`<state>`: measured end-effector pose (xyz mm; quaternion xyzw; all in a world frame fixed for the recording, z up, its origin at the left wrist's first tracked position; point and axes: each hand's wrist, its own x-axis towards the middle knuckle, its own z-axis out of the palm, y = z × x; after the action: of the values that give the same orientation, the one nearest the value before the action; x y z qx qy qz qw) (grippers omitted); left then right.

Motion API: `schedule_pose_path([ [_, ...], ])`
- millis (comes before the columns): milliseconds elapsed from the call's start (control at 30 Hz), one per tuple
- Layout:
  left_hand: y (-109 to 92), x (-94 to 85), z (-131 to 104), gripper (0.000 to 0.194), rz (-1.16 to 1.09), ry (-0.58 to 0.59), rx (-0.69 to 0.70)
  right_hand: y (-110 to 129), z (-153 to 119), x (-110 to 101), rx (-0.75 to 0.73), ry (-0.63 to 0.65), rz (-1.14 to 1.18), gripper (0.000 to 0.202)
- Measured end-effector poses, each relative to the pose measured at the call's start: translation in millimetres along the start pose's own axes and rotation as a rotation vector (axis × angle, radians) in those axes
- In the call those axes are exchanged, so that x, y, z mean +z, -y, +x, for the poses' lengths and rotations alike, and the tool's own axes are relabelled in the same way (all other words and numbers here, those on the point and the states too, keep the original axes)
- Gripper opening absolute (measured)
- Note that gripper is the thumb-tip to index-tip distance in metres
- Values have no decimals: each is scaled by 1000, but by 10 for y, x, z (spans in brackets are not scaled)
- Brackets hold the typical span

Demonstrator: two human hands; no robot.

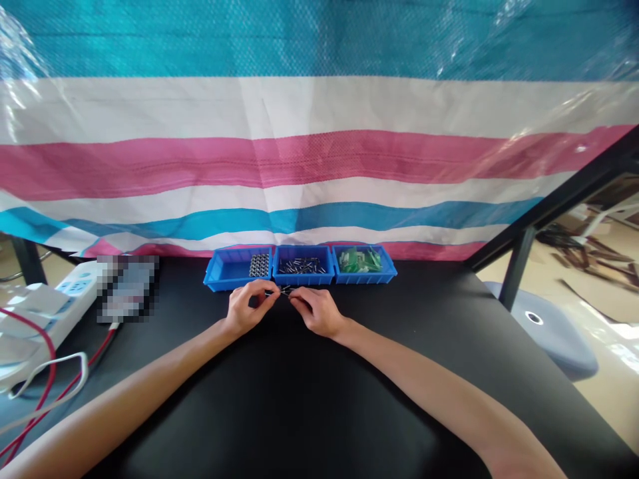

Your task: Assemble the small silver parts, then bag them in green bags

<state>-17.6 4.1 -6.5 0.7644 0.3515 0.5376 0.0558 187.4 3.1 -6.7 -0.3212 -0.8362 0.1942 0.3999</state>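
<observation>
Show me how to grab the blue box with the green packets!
Try pinching the blue box by its right end wall, coming from the right. That end looks free, but the middle box sits close on the left. The wall's raised rim gives fingers an edge.

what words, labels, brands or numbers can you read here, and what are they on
No text can be read.
White power strip with blue outlets: any markings are too small and blurred.
Green and clear packets: too small to tell.
Flat pixelated object: anything on it is hidden.
</observation>
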Motion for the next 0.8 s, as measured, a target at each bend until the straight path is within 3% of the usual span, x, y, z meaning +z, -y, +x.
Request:
schedule_pose_path([
  [400, -31, -83, 28, 23, -46, 181, 47, 10, 7, 0, -5, 5, 4, 15],
  [800, -69, -122, 80, 26, -29, 232, 122, 30, 21, -15, 0, 14, -5, 15],
])
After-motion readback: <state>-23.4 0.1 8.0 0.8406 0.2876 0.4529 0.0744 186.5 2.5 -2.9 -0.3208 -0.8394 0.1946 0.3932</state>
